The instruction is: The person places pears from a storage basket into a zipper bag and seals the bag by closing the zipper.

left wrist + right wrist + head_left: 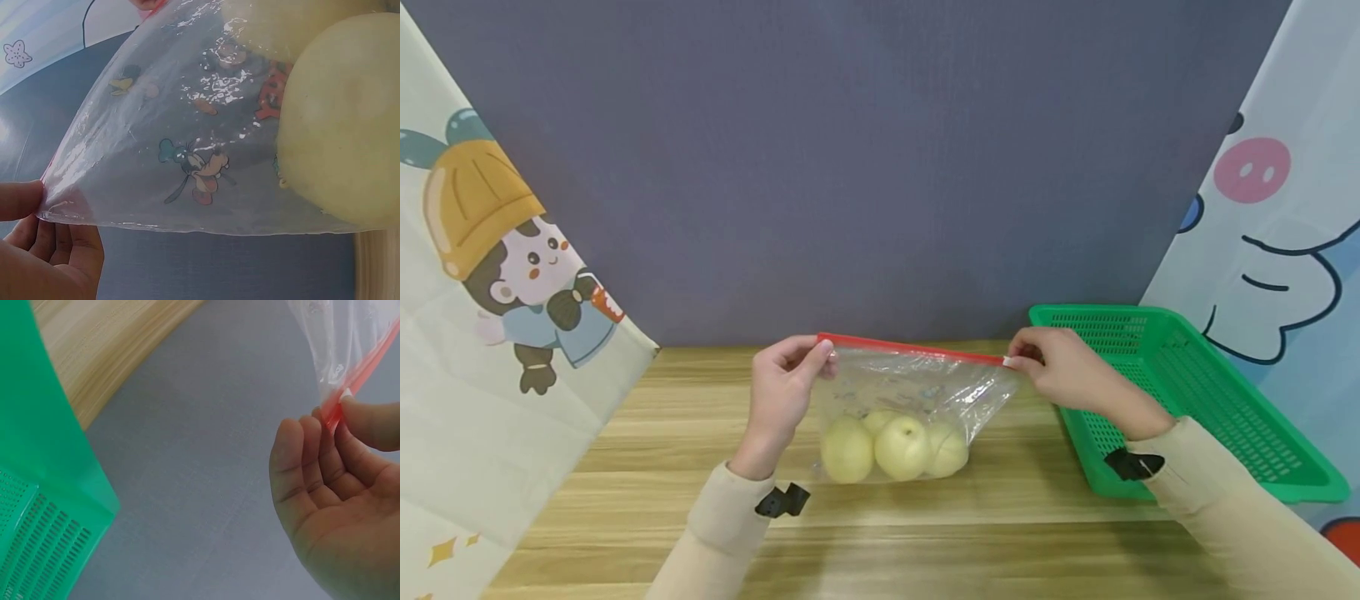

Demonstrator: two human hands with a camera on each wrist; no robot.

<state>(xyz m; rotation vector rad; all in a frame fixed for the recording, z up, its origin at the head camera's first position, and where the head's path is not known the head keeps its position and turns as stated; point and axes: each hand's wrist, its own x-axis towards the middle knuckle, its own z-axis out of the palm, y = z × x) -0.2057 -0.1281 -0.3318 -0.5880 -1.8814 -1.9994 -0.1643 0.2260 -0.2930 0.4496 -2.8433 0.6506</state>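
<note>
the clear zip bag (917, 400) stands on the wooden table (647, 467), just left of the green basket (1187, 392), with its red seal strip (910, 348) stretched taut along the top edge. the left hand (782, 392) pinches the left end of the seal strip between thumb and fingers; the left wrist view shows the thumb (19, 199) pressed against the bag corner and the other fingers (69, 247) curled below it. the right hand (1067, 371) pinches the right end of the seal strip, on the side of the bag nearest the green basket; the right wrist view shows the thumb (372, 425) and fingertips (315, 434) closed on the red strip (356, 384). inside the bag, several pale yellow-green round fruits (898, 447) lie together at the bottom, resting on the table surface; one fruit (340, 119) fills the right of the left wrist view, behind printed cartoon figures on the film. the green basket sits to the right of the bag, close to the right forearm, with its near corner just beside the right wrist. a grey backdrop (850, 167) rises behind the bag, and cartoon-printed sheets flank it on the left (497, 292) and right (1277, 208).
</note>
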